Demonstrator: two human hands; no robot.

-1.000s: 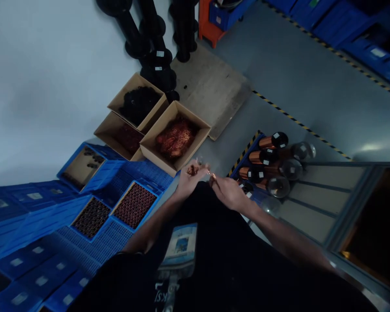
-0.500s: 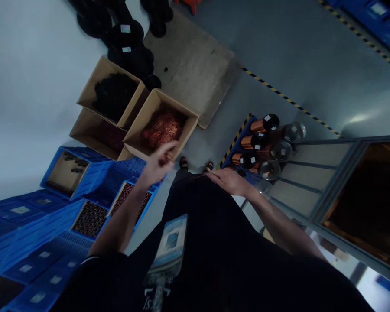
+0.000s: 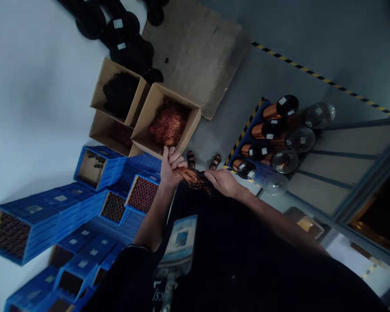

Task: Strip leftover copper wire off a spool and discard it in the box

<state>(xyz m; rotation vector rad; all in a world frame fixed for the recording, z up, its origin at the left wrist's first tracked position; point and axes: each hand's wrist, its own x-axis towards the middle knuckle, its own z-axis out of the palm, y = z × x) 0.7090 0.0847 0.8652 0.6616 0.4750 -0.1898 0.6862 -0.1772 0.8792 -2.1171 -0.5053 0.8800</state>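
Observation:
My left hand [image 3: 171, 167] is closed around a tangled bundle of copper wire [image 3: 191, 177]. Loose strands spill from the fist to the right, in front of my dark clothing. Close to the far end of those strands is my right hand [image 3: 225, 182], its fingers together and curled downward. What its fingertips hold, if anything, is hidden. Just beyond my left hand stands an open cardboard box [image 3: 190, 130] with a heap of reddish copper wire [image 3: 169, 123] inside.
Two more cardboard boxes, one holding black material [image 3: 121, 95], stand by the wall. Blue crates [image 3: 91, 251] are stacked at the left. At the right, copper wire spools [image 3: 273, 110] sit behind striped tape, beside a framed cabinet [image 3: 341, 173]. A board [image 3: 195, 52] lies on the floor.
My left hand has drawn back from the box edge toward my body, and the copper wire in it now shows clearly. My right hand stays near my lap. The view has shifted.

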